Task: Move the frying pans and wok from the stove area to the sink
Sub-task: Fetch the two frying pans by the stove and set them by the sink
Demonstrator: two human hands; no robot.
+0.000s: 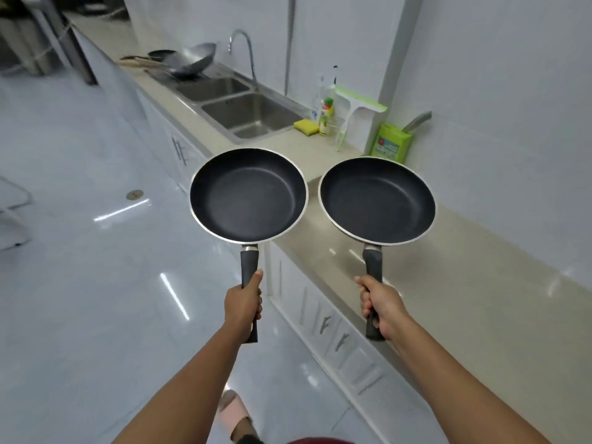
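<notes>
I hold two black non-stick frying pans level in front of me, both empty. My left hand [244, 302] grips the handle of the left pan [248, 195], which hangs over the floor beside the counter edge. My right hand [378, 304] grips the handle of the right pan [377, 200], above the beige counter [464, 283]. Farther along the counter lies the steel double sink [256, 115] with a curved tap [243, 49]. Beyond the sink a steel wok [195, 59] leans on the drainboard, with a small dark pan [161, 54] behind it.
Between the pans and the sink stand a yellow sponge [304, 127], soap bottles [325, 118], a green-and-white squeegee [350, 116] and a green box [390, 143]. White cabinets [320, 315] run under the counter. Glossy white floor [80, 283] lies on the left.
</notes>
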